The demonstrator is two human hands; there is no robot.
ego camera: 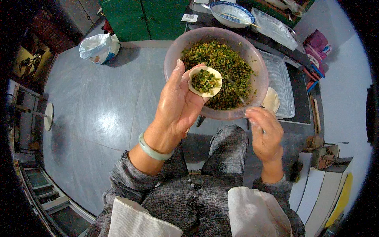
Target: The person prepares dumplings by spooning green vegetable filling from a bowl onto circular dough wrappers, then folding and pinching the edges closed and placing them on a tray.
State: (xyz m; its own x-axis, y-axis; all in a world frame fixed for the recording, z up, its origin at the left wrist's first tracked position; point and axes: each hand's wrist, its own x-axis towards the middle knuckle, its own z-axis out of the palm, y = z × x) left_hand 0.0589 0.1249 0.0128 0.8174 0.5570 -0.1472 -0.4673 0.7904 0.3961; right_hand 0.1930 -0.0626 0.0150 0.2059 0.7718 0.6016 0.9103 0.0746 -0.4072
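My left hand is palm up with a round dough wrapper resting on its fingers. Chopped green and yellow filling lies in the middle of that wrapper. Beneath and beyond is a large translucent pinkish plastic bowl, holding a heap of the same chopped filling. My right hand is at the bowl's near right rim, fingertips together around what looks like a thin utensil that slants into the filling; its exact shape is unclear. Just beyond the right hand, a pale piece of dough lies by a clear tray.
A blue-and-white bowl with chopsticks across it and a floured plastic tray stand on the dark table at the back. A white plastic bag sits on the floor by green cabinets. White boxes stand at right.
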